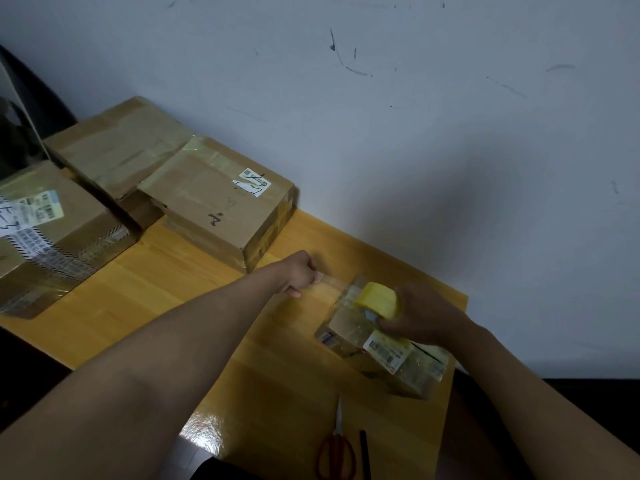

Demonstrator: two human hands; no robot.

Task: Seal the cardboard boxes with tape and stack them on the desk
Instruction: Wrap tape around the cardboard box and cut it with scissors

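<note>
A small cardboard box (349,332) with labels and shiny tape sits on the wooden desk (166,289) at the right. My right hand (422,315) grips a yellow roll of tape (379,299) on top of this box. My left hand (299,273) pinches the free end of a clear tape strip (334,287) pulled out leftward from the roll. Three larger taped boxes stand at the back left: one marked with pen (221,206), one behind it (121,150), one with shipping labels (59,233).
Red-handled scissors (337,445) and a black pen (364,453) lie near the desk's front edge. A grey scuffed wall (415,116) rises right behind the desk. A dark object (17,133) leans at the far left.
</note>
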